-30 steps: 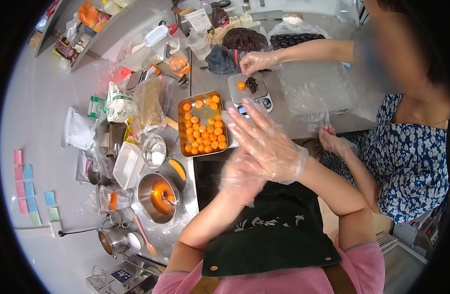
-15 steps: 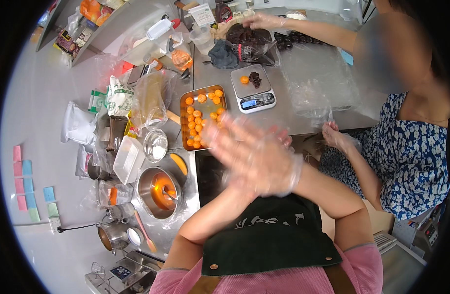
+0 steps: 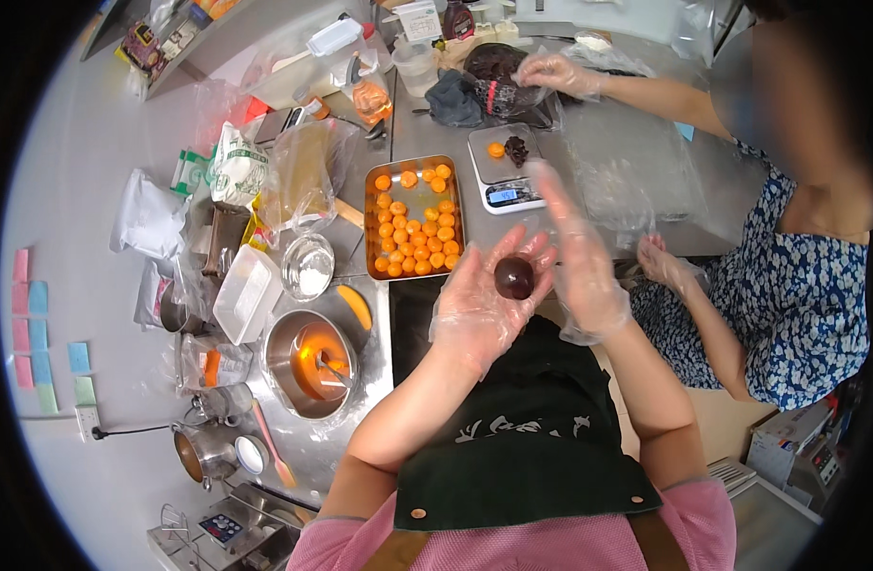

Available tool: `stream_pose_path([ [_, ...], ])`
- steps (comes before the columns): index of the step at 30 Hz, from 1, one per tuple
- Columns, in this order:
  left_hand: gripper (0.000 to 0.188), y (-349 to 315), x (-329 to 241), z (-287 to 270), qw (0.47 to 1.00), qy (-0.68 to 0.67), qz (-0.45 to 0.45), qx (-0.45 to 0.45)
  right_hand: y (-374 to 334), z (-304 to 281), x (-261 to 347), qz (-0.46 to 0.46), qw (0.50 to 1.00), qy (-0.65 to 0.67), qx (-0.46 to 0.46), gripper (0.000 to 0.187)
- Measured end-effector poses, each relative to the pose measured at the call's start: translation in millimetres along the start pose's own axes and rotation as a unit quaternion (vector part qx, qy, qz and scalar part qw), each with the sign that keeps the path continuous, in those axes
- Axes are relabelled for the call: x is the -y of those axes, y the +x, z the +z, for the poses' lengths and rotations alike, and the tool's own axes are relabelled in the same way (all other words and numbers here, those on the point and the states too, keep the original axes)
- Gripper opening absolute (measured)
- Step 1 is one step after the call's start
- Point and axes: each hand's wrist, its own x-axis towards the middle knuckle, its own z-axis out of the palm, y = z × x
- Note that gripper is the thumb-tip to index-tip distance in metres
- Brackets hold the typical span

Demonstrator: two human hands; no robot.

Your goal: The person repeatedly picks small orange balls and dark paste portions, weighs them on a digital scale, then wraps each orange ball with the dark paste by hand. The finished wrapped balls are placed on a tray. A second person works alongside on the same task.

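Lifting flat, empty right hand (image 3: 586, 274) off left hand (image 3: 477, 301); resting ball (image 3: 514, 278) on loosely spread left; likely needing light, even pressure.

dark ball (image 3: 514, 278): smooth, glossy | tray (image 3: 415, 198): shiny metal | gloves (image 3: 593, 297): clear plastic | apron (image 3: 522, 485): matt

Coloured sticky notes (image 3: 39, 297) dot the pale grey wall (image 3: 94, 238) beside a metal worktop (image 3: 419, 145) and shelf (image 3: 195, 55).
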Motion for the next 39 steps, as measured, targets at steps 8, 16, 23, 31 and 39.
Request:
stream_pose_path([
  [8,0.056,14,6,-13,0.991,0.095,0.095,0.019,-62,26,9,0.247,0.914,0.266,-0.183,0.056],
  [16,0.074,28,20,-30,0.84,0.446,0.309,0.013,-50,13,-40,0.412,0.599,0.651,-0.217,0.055],
  [23,0.049,58,21,-31,0.985,0.104,0.018,-0.14,-32,9,-41,0.129,0.987,0.08,0.055,0.044],
  [31,0.066,73,34,-46,0.967,0.188,0.162,0.055,-21,18,-35,-0.057,0.969,-0.168,0.172,0.058],
  [39,0.071,84,36,-63,0.941,0.202,0.099,0.252,-17,15,-58,-0.077,0.965,-0.195,0.159,0.072],
])
